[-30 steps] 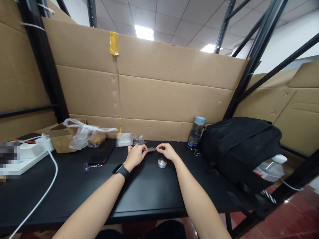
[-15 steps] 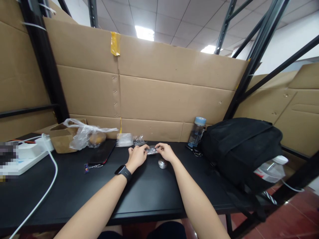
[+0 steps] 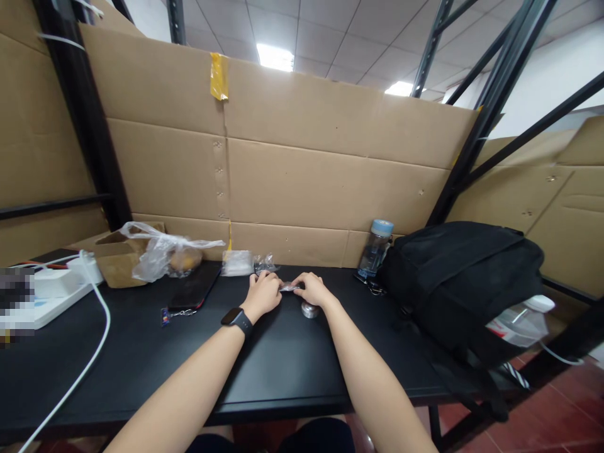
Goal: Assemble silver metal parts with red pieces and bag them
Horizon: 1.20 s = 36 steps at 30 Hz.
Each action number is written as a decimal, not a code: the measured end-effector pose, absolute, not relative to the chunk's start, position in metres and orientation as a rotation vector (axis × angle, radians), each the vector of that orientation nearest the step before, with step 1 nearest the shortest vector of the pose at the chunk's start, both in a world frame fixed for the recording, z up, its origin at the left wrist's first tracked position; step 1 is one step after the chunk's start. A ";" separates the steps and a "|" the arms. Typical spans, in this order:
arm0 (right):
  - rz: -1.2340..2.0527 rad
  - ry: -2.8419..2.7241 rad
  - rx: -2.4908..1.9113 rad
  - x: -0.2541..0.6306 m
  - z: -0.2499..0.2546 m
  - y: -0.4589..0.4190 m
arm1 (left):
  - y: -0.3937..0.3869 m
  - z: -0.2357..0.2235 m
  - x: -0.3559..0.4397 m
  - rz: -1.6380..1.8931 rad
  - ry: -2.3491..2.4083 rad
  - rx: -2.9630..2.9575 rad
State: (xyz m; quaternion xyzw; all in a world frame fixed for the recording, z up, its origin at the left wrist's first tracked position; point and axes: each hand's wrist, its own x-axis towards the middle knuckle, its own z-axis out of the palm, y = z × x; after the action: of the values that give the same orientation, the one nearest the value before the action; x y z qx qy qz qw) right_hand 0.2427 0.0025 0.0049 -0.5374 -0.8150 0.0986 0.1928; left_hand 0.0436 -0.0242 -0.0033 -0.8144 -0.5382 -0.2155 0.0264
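Between my two hands is a small clear plastic bag (image 3: 288, 287), close above the black tabletop; what is inside it is too small to tell. My left hand (image 3: 264, 292), with a dark watch on the wrist, pinches its left end. At the right end, the fingers of my right hand (image 3: 313, 290) are closed on the same bag. A small round silver metal piece (image 3: 309, 309) lies on the table just below my right hand. Beyond my left hand sit a crumpled clear bag (image 3: 265, 263) and a stack of clear packets (image 3: 237, 263).
Left of the packets are a dark phone (image 3: 195, 289), a tied plastic bag (image 3: 163, 255), a cardboard box (image 3: 117, 261) and a white power strip (image 3: 61, 302). On the right stand a water bottle (image 3: 375, 248) and a black backpack (image 3: 462, 283). A cardboard wall (image 3: 292, 163) closes the back.
The bag between my hands has tipped and looks flatter and narrower. My left hand has shifted slightly right, and both hands still hold the bag.
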 end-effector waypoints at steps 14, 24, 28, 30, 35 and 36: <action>0.429 -2.005 -1.358 0.249 -0.004 0.014 | -0.019 -0.003 0.041 -0.834 -1.765 -2.383; 0.178 -1.862 -1.788 0.271 -0.002 0.013 | -0.004 -0.011 0.016 -0.649 -1.854 -2.261; 0.147 -1.971 -1.717 0.266 0.002 0.010 | -0.001 -0.014 0.013 -0.571 -1.845 -2.357; 0.154 -2.047 -1.697 0.264 0.003 0.008 | -0.001 -0.015 0.014 -0.558 -1.845 -2.399; 0.159 -2.133 -1.689 0.265 0.002 0.004 | -0.005 -0.006 0.014 -0.688 -1.799 -2.407; 0.163 -2.143 -1.682 0.265 0.002 0.003 | -0.007 -0.002 0.012 -0.741 -1.765 -2.399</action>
State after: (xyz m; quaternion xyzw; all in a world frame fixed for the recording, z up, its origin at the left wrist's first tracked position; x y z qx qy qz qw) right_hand 0.2646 0.0030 0.0016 -0.6033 -0.7685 0.0585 0.2049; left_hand 0.0123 -0.0069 -0.0024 -0.7811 -0.5747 -0.2413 0.0364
